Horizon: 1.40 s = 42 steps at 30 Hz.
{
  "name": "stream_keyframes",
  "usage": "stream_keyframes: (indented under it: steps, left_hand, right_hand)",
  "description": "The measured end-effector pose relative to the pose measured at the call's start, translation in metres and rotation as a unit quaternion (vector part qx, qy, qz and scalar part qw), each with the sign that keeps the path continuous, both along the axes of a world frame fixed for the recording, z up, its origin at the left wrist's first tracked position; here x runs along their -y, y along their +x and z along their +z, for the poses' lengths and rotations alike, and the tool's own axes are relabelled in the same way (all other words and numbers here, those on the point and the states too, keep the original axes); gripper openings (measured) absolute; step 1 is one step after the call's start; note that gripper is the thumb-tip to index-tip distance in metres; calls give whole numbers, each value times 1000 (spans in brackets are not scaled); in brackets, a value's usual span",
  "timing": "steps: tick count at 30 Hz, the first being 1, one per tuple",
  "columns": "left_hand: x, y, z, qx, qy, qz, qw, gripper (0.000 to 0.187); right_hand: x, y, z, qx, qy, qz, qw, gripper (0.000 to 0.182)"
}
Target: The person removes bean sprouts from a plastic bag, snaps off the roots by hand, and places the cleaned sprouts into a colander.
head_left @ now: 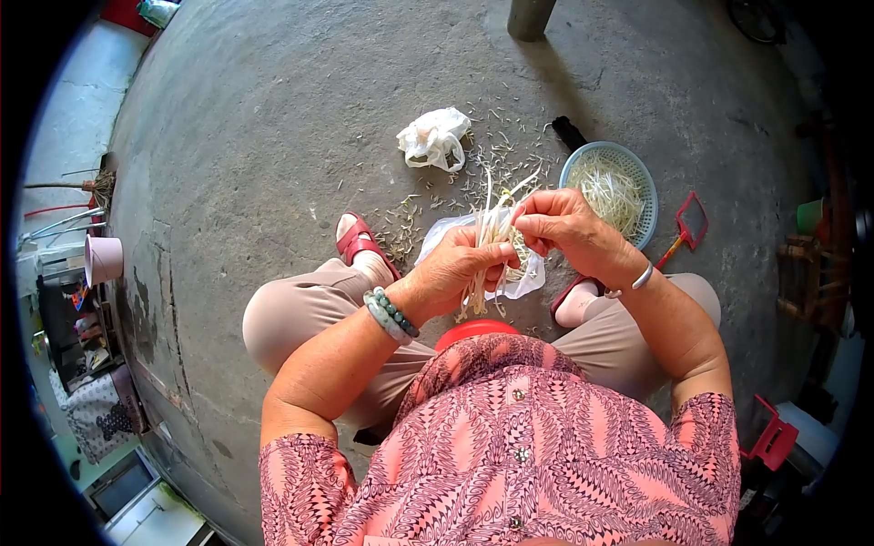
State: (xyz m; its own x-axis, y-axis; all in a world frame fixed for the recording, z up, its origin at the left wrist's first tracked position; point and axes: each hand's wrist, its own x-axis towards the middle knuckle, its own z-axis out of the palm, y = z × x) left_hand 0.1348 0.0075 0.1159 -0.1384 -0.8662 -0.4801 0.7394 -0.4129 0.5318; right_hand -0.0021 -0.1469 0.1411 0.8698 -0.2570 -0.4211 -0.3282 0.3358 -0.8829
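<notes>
Both your hands work one bunch of bean sprouts: left hand closed round it, right hand pinching its tips. Beyond, a plastic bag lies underneath, trimmed ends litter the floor, and the basket holds a good pile already.
</notes>
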Motion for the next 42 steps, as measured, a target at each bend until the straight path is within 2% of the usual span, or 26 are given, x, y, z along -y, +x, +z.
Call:
stream_keyframes:
  steps: [3,6,7,8,9,10,13,14,15,17,20,28,32,35,40,42]
  left_hand:
    - [1,0,8,2,9,17,1000,13]
    - [0,2,3,-6,25,21,999,13]
    - [0,3,3,-14,22,22,999,13]
    - [0,4,3,-23,20,24,999,14]
    - [0,5,2,-31,18,27,999,14]
    - [-1,7,-3,-29,10,22,999,16]
    - [0,9,0,-41,12,47,998,17]
    - [1,10,1,-45,7,61,997,18]
    - [0,11,3,-50,3,74,996,19]
    - [-1,13,4,-59,-3,103,993,21]
    - [-2,17,7,-65,-20,120,990,24]
    - [3,21,12,-77,-39,136,987,22]
    - [6,18,9,-96,-60,135,984,23]
    - [6,17,9,-90,-49,138,985,27]
    - [8,16,4,-85,-53,145,984,32]
    - [10,17,9,-123,-49,140,981,34]
  right_hand:
    - [2,-1,-5,15,15,7,1000,16]
    - [1,0,-6,11,-97,8,995,10]
    - [-1,0,-10,67,-293,29,953,11]
    - [-2,2,-16,129,-466,18,875,9]
    - [-4,5,-17,186,-621,6,762,8]
    - [-5,3,-13,169,-632,11,756,4]
    - [-4,2,-3,88,-415,-2,905,5]
    - [1,-1,-6,56,-228,0,972,5]
    - [2,-2,-3,65,-81,-24,994,9]
    - [3,-6,-1,40,58,-58,996,13]
    - [1,-12,-8,41,123,-52,990,15]
    - [-4,-13,1,34,106,-26,993,15]
    - [-8,-9,14,52,75,-66,994,13]
    - [-6,-9,19,91,69,-36,993,11]
    - [-9,-8,26,138,47,-5,989,18]
    - [-10,-7,29,139,48,3,989,22]
